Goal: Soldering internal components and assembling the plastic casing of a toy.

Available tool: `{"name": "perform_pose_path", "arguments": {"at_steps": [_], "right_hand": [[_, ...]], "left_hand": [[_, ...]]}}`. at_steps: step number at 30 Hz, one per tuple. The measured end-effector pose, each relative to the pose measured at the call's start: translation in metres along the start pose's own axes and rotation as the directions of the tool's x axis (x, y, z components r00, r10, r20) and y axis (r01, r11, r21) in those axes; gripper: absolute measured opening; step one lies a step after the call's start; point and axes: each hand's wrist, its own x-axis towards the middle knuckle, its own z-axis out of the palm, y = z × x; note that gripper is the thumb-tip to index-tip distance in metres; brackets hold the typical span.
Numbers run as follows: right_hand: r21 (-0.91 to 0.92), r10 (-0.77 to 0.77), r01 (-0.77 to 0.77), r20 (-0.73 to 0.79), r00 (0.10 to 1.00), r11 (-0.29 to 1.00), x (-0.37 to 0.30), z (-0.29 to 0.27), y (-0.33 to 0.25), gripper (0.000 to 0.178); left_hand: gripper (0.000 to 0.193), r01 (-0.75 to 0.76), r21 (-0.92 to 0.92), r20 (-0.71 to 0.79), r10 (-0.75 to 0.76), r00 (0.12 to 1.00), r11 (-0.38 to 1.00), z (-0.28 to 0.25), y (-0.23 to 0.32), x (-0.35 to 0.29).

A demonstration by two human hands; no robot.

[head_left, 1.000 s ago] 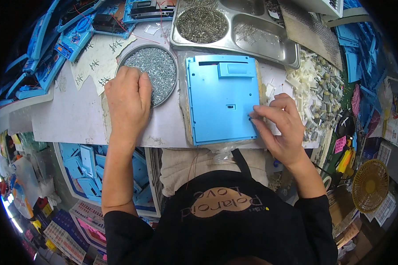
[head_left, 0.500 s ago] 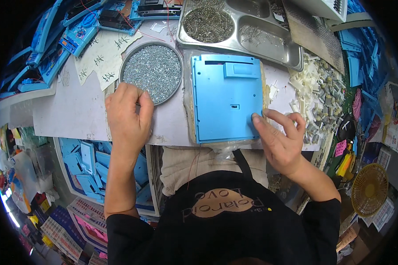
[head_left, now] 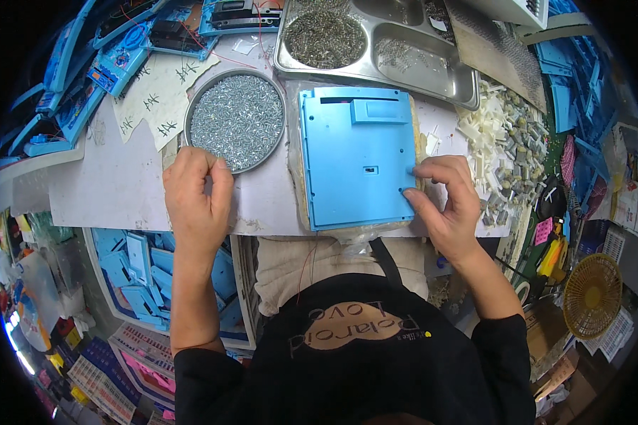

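On desk [head_left: 120, 188], blue panel [head_left: 347, 170] is laid flat, fastening unconfirmed, screws [head_left: 235, 117] left in dish [head_left: 284, 122], left grip [head_left: 193, 197] pinched, right grip [head_left: 451, 207] parted.

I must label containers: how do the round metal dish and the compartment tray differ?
The round metal dish is one undivided circle; the compartment tray is subdivided. The dish is smaller than the tray. The dish's parts look silvery; the tray's main heap looks darker. Both hold small metal parts.

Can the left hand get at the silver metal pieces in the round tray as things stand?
Likely yes: the left hand is close beside the round tray, and nothing covers the silver metal pieces.
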Motion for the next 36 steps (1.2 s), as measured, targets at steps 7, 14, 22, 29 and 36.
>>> {"name": "perform_pose_path", "arguments": {"at_steps": [7, 14, 22, 29, 36], "right_hand": [[-0.231, -0.259, 0.247, -0.022, 0.966, 0.941, 0.007, 0.014, -0.003, 0.039], [-0.141, -0.356, 0.358, 0.041, 0.934, 0.923, 0.015, 0.004, 0.002, 0.048], [0.284, -0.103, 0.325, -0.590, 0.801, 0.902, 0.145, -0.059, 0.020, 0.035], [0.432, -0.218, 0.150, 0.113, 0.969, 0.890, 0.227, -0.090, -0.032, 0.035], [0.867, -0.313, 0.006, 0.173, 0.934, 0.498, 0.122, -0.042, -0.060, 0.035]], "left_hand": [[0.015, -0.055, -0.023, -0.004, 0.054, 0.999, 0.998, -0.001, 0.004, -0.002], [0.016, -0.160, -0.074, -0.014, 0.160, 0.987, 0.984, -0.004, 0.024, -0.002], [0.012, -0.282, -0.187, 0.000, 0.287, 0.958, 0.941, 0.004, 0.060, -0.002], [0.019, -0.280, -0.423, 0.088, 0.347, 0.934, 0.862, 0.031, 0.104, 0.009], [0.022, -0.327, -0.365, 0.036, 0.364, 0.931, 0.872, 0.046, 0.097, 0.004]]}}
